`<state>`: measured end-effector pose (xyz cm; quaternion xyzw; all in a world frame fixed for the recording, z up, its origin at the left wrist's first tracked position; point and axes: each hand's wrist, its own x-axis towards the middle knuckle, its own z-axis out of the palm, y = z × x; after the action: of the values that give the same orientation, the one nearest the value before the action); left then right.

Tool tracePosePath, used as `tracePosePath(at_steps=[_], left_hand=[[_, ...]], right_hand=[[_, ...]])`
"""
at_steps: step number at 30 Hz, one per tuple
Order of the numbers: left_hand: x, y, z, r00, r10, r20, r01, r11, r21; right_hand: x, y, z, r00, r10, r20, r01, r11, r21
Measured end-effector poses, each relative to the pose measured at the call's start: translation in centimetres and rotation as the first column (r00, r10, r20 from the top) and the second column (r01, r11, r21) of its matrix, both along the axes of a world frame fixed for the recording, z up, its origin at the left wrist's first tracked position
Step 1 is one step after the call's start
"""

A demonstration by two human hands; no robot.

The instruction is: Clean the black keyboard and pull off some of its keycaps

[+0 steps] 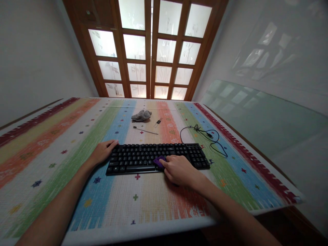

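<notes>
1. Across the near middle of the striped, multicoloured tabletop (125, 205) lies the long black plastic keyboard (143, 155), its space bar (140, 168) toward six o'clock. Taking its centre as the clock's hub, the step in hand looks like rubbing the keys.
2. At ten o'clock, the left hand (104, 151) reaches the keyboard's far corner with loosely bent fingers; whether it grips the edge or merely rests there, I cannot tell. Firm contact here should stop the board from sliding or twisting under pressure.
3. Near five o'clock, the right hand (179, 169) is closed on a small, flat, purple cloth-like piece (158, 163), pressing it onto the keys by the space bar's three o'clock end. Light, even pressure through the fingertips would suit the raised keycaps.
4. Short strokes along each row, from nine toward three o'clock, should catch fewer key edges than wide sweeps. Lifting the cloth before changing rows would help too.
5. Toward two o'clock, the thin black cable (219, 140) lies looped and partly bundled; the wrist should clear it when working over the number pad (198, 154).
6. Around eleven to twelve o'clock, the crumpled grey cloth (141, 116), slim long-handled brush (146, 130) and small black piece with a wire loop (158, 122) lie apart from the keyboard, leaving room for strokes.
</notes>
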<state>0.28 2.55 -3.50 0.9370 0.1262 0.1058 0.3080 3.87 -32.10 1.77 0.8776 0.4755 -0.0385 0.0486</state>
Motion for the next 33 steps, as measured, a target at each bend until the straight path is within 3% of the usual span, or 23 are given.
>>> tracePosePath(at_steps=[10, 25, 33], left_hand=[[-0.1, 0.0, 0.1, 1.000, -0.016, 0.007, 0.016, 1.000, 0.001], [-0.1, -0.1, 0.1, 1.000, -0.011, 0.014, 0.011, 1.000, -0.001], [0.0, -0.1, 0.3, 1.000, -0.006, 0.005, 0.006, 1.000, 0.013]], right_hand=[[-1.2, 0.1, -0.9, 0.995, -0.100, -0.017, 0.099, 0.995, -0.009], [0.1, -1.3, 0.0, 1.000, -0.013, 0.008, 0.013, 1.000, 0.003], [0.3, -2.3, -1.0, 0.999, -0.045, -0.006, 0.046, 0.998, 0.040]])
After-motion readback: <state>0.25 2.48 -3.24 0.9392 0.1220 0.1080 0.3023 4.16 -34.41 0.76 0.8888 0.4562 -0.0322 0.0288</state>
